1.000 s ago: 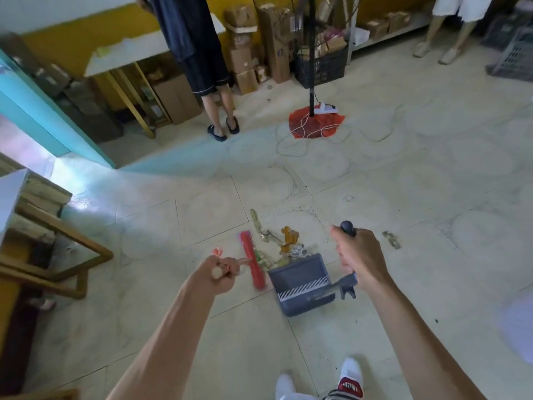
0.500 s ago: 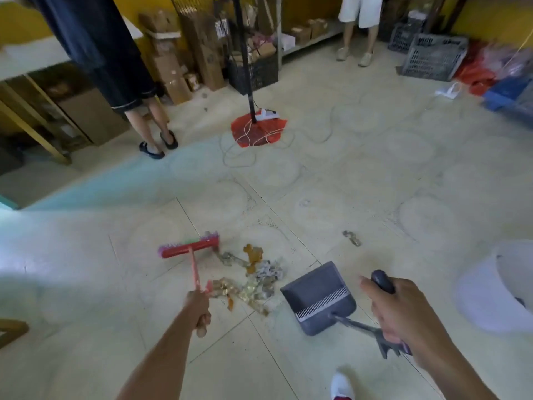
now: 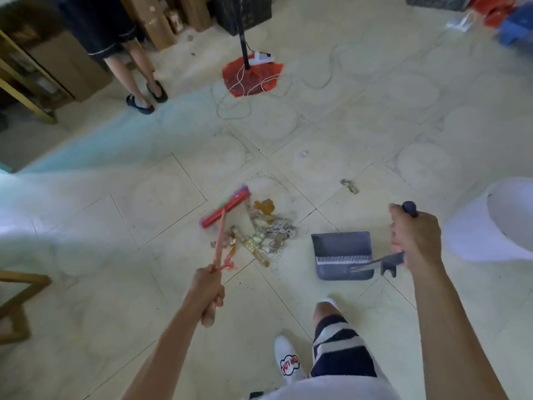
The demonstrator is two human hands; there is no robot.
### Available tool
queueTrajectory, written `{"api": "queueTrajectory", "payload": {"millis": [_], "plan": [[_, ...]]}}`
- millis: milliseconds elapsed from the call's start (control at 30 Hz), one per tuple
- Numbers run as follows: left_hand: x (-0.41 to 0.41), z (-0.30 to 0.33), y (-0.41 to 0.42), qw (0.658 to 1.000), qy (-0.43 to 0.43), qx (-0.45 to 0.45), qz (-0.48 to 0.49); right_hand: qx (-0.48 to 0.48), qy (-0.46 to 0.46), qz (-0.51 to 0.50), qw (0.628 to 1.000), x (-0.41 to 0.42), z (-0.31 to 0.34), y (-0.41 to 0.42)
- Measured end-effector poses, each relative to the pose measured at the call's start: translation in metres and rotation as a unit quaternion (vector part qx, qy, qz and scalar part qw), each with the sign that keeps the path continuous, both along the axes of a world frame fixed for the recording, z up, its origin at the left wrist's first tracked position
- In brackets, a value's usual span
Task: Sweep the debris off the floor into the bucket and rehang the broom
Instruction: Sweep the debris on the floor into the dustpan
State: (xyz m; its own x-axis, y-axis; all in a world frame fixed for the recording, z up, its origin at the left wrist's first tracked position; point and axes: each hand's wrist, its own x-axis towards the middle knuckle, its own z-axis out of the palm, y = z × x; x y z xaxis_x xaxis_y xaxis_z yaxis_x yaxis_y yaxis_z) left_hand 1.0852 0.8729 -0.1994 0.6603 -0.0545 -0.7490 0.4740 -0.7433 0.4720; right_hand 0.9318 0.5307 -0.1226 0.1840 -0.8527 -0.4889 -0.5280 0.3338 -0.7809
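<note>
A pile of debris (image 3: 261, 232), crumpled wrappers and brown scraps, lies on the tiled floor. My left hand (image 3: 206, 290) grips the pink handle of a red broom (image 3: 226, 210), whose head rests on the floor just left of the pile. My right hand (image 3: 415, 235) holds the upright handle of a grey dustpan (image 3: 341, 246), which sits flat on the floor to the right of the pile, its mouth facing the debris. A white bucket (image 3: 476, 229) stands at the right edge. One stray scrap (image 3: 349, 186) lies apart, behind the dustpan.
A person in dark shorts and sandals (image 3: 145, 98) stands at the back left. A black pole on a red base (image 3: 251, 73) with loose white cord stands behind the pile. Cardboard boxes (image 3: 161, 21) line the back; a wooden frame (image 3: 17, 301) is at left. My feet are below.
The broom head has swung from left of the pile to close against it. The dustpan has turned so its mouth faces the pile. The view has tilted down and the bucket shows more fully.
</note>
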Motion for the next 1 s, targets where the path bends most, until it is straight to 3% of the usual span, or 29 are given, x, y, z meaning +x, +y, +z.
{"api": "queueTrajectory", "payload": {"millis": [133,300,400,600,700,767,900,1000], "plan": [[0.024,0.012,-0.047,0.996,-0.024,-0.012,-0.082,0.02,-0.023,-0.017,0.999,0.01,-0.016,-0.008],[0.071,0.01,-0.166,0.977,-0.028,-0.02,-0.211,-0.048,0.072,-0.005,0.996,0.032,-0.033,-0.042],[0.095,-0.001,-0.247,0.947,-0.044,-0.005,-0.318,-0.039,0.11,-0.031,0.993,0.034,-0.041,-0.072],[0.145,-0.047,-0.378,0.875,-0.042,0.064,-0.478,0.027,0.097,-0.061,0.993,0.016,-0.056,-0.119],[0.172,-0.057,-0.4,0.82,-0.056,0.127,-0.555,0.101,0.087,-0.028,0.991,-0.011,-0.057,-0.137],[0.193,-0.045,-0.395,0.809,-0.029,0.161,-0.564,0.132,0.061,-0.023,0.989,-0.035,-0.053,-0.15],[0.247,0.018,-0.36,0.793,-0.007,0.217,-0.569,0.189,-0.016,-0.114,0.975,-0.065,-0.045,-0.164],[0.275,0.067,-0.344,0.787,0.002,0.235,-0.57,0.186,-0.017,-0.139,0.972,-0.065,-0.043,-0.169]]}}
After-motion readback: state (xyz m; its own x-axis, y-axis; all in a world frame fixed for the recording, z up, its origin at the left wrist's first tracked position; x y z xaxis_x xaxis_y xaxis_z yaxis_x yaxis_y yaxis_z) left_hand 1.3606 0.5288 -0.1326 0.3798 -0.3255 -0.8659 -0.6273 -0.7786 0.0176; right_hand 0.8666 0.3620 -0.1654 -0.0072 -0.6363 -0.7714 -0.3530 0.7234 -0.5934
